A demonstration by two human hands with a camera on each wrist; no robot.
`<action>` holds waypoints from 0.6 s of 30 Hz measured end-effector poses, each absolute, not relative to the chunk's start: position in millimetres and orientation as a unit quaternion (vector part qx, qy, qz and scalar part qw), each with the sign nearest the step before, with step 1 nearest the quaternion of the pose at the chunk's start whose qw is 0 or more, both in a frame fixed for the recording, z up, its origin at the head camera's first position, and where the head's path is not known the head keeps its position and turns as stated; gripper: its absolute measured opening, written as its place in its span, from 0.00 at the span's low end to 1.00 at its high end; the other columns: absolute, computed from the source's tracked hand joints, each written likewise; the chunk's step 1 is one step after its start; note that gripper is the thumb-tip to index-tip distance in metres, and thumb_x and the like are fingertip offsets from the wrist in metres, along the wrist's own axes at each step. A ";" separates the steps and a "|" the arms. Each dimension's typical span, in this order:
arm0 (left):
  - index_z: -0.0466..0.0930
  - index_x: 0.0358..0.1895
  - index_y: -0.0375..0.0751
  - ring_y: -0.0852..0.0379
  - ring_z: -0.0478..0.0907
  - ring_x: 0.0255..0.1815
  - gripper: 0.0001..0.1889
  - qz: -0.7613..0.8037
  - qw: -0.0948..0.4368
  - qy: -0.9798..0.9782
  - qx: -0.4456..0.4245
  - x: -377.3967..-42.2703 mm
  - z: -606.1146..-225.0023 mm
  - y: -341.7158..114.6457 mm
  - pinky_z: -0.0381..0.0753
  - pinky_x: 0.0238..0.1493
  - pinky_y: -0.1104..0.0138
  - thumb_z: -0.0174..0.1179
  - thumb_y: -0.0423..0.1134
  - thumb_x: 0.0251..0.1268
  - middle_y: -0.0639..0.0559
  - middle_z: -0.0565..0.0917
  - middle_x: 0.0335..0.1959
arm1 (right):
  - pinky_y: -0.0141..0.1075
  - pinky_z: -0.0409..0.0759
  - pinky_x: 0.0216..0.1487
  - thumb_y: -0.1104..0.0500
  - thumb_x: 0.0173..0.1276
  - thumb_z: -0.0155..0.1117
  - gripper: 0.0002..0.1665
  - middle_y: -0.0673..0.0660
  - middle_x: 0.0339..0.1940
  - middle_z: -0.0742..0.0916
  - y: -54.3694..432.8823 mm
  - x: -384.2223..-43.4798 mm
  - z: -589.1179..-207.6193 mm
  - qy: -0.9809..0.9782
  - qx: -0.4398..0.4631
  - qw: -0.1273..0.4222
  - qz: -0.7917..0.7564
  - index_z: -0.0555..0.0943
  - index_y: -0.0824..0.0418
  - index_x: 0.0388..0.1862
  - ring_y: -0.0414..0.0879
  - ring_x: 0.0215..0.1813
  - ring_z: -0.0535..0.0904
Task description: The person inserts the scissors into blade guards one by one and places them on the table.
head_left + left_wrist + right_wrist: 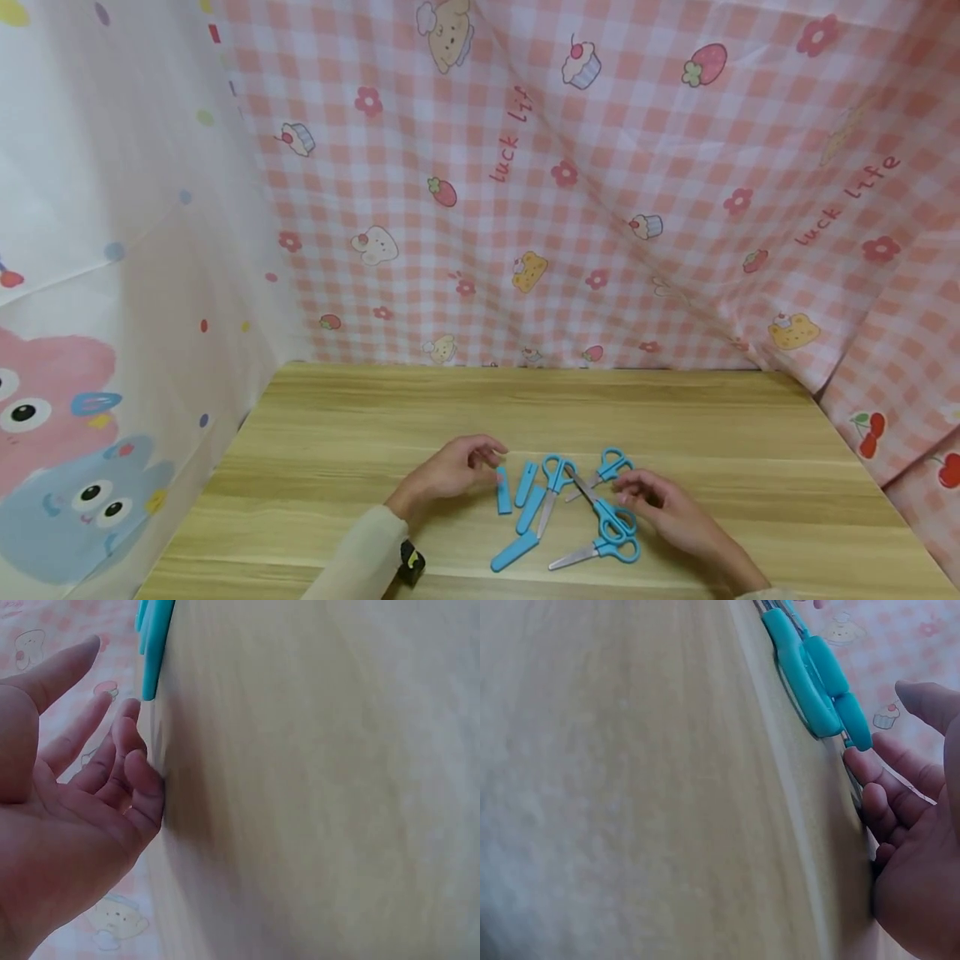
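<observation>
Several pairs of scissors (556, 473) with light blue handles and bare metal blades lie in a loose group on the wooden table, some crossing each other. Left of them are several blue blade covers (515, 552), separate from the blades. My left hand (457, 467) rests beside the leftmost cover (503, 492), fingers loosely bent and holding nothing. On the other side, my right hand (663, 507) has its fingertips right by the scissor handles. In the right wrist view, blue handles (802, 682) rise just past the relaxed fingers. The left wrist view shows blue pieces (156, 649) beyond the fingertips.
The wood-grain table (360, 408) reaches back to a pink checked cloth (480, 250). A white cloth with cartoon prints (165, 250) hangs along the left side. A small black object (411, 563) shows by the left sleeve.
</observation>
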State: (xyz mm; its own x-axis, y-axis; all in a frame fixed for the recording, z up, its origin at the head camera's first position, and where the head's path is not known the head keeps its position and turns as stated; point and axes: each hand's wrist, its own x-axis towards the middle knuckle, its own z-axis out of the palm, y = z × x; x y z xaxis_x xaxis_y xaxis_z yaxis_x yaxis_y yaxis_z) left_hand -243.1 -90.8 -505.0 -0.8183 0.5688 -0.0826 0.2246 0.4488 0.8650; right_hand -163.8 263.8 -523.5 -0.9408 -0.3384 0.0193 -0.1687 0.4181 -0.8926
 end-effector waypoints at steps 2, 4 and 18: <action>0.80 0.55 0.40 0.56 0.71 0.38 0.18 0.461 0.196 0.830 0.244 -243.8 -506.5 -88.2 0.71 0.39 0.70 0.68 0.36 0.63 0.48 0.81 0.44 | 0.30 0.74 0.41 0.55 0.74 0.60 0.17 0.56 0.42 0.83 265.1 -163.0 -523.3 0.841 -0.148 0.090 -0.512 0.78 0.63 0.56 0.39 0.41 0.74; 0.79 0.55 0.41 0.56 0.71 0.39 0.19 0.455 0.207 0.830 0.247 -244.6 -506.6 -87.7 0.70 0.39 0.70 0.69 0.37 0.62 0.49 0.80 0.44 | 0.31 0.73 0.40 0.55 0.74 0.60 0.17 0.55 0.42 0.82 265.1 -163.2 -522.7 0.840 -0.159 0.095 -0.510 0.78 0.63 0.56 0.40 0.40 0.73; 0.79 0.58 0.44 0.55 0.67 0.49 0.24 0.394 0.247 0.838 0.287 -245.7 -499.9 -87.5 0.68 0.49 0.66 0.72 0.40 0.58 0.53 0.74 0.49 | 0.32 0.69 0.36 0.52 0.68 0.67 0.19 0.55 0.40 0.77 258.4 -162.9 -528.1 0.846 -0.174 0.088 -0.496 0.79 0.58 0.55 0.39 0.37 0.68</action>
